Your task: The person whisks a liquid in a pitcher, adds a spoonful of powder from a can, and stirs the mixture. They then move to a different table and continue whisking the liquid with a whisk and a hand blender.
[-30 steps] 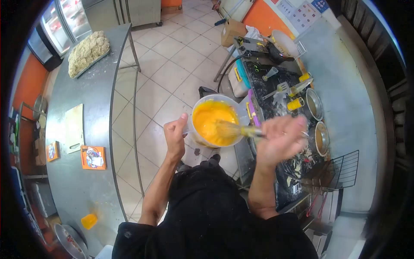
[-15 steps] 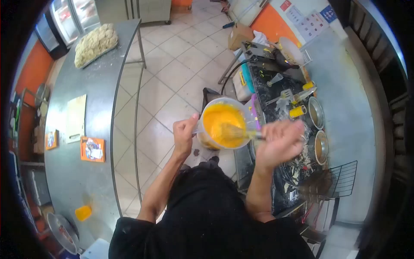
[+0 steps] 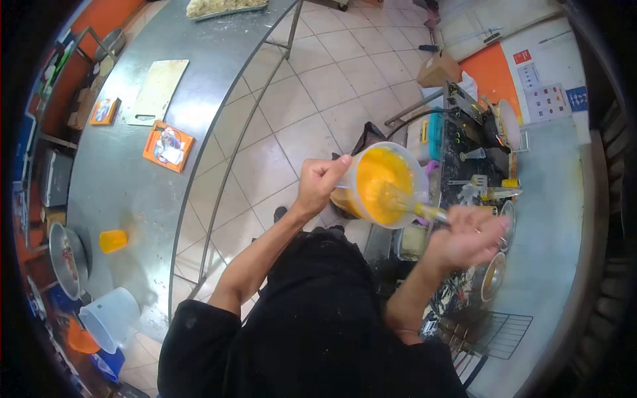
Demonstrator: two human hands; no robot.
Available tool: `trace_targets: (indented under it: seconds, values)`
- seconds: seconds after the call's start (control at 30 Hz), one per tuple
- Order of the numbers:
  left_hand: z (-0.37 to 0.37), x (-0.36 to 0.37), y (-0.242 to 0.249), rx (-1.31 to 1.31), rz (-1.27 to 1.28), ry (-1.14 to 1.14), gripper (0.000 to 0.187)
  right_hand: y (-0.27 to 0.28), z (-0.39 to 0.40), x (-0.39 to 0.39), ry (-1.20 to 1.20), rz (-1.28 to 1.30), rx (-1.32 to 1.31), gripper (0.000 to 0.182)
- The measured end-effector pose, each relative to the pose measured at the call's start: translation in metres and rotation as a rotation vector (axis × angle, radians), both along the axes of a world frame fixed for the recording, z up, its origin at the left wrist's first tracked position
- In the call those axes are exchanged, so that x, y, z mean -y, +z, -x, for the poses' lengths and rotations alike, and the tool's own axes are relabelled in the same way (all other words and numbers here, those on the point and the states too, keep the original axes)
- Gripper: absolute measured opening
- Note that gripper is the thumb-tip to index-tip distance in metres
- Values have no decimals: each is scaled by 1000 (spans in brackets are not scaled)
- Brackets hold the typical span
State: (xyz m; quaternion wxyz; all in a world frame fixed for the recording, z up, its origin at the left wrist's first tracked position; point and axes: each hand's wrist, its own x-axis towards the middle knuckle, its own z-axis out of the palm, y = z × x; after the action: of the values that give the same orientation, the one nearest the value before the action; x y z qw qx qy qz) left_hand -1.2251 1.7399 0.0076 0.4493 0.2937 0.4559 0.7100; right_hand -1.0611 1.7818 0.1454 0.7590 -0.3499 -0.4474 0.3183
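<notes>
My left hand (image 3: 320, 186) is closed round the handle of a translucent plastic jug (image 3: 421, 182), which is held tilted in front of my body. Inside lies a bright yellow-orange liquid (image 3: 379, 169) that looks like beaten egg. My right hand (image 3: 464, 240) grips the handle of a whisk (image 3: 402, 202), its wires dipping into the liquid. The whisk and right hand are slightly blurred by motion.
To the left, a steel table (image 3: 199, 86) bears a cutting board (image 3: 159, 91), orange packets (image 3: 168, 146), a yellow cup (image 3: 113, 241) and a tray of dough (image 3: 224, 6). A white bucket (image 3: 110, 318) stands lower left. On the right, a cluttered counter holds a wire basket (image 3: 507, 335) and round pans (image 3: 493, 277).
The view has turned, so the tables and floor have shifted. The jug appears further right and tilts more. The whisk has moved within the liquid, still in my right hand.
</notes>
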Motion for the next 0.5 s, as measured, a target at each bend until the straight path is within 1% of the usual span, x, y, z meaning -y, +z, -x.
trace_targets:
  seconds: [0.03,0.1,0.13,0.2,0.23,0.27,0.33,0.4,0.47,0.5]
  values:
    - [2,2,0,-10,-9,-3,48,-8,5,-1,-8,-4,4,48]
    - [1,1,1,-60,-19,4,47,-28,21,-5,198,111,113,47]
    - [3,-1,0,-111,-23,33,47,-21,17,-6,203,99,112,47]
    - [8,1,-5,-80,10,52,49,5,5,1,127,33,-29,45]
    - [9,3,-7,-44,10,63,50,10,7,-1,40,14,-49,41]
    - [9,4,-9,-9,13,69,51,-2,11,-4,35,17,-48,41]
    - [6,1,-10,-59,31,65,51,-38,21,-11,169,116,82,44]
    - [7,-5,-10,-109,38,82,52,-9,18,-2,184,111,103,45]
    - [8,0,-9,-26,14,67,51,16,7,4,38,-25,-9,43]
    - [4,0,-6,-20,26,57,51,10,9,0,-59,-71,17,44]
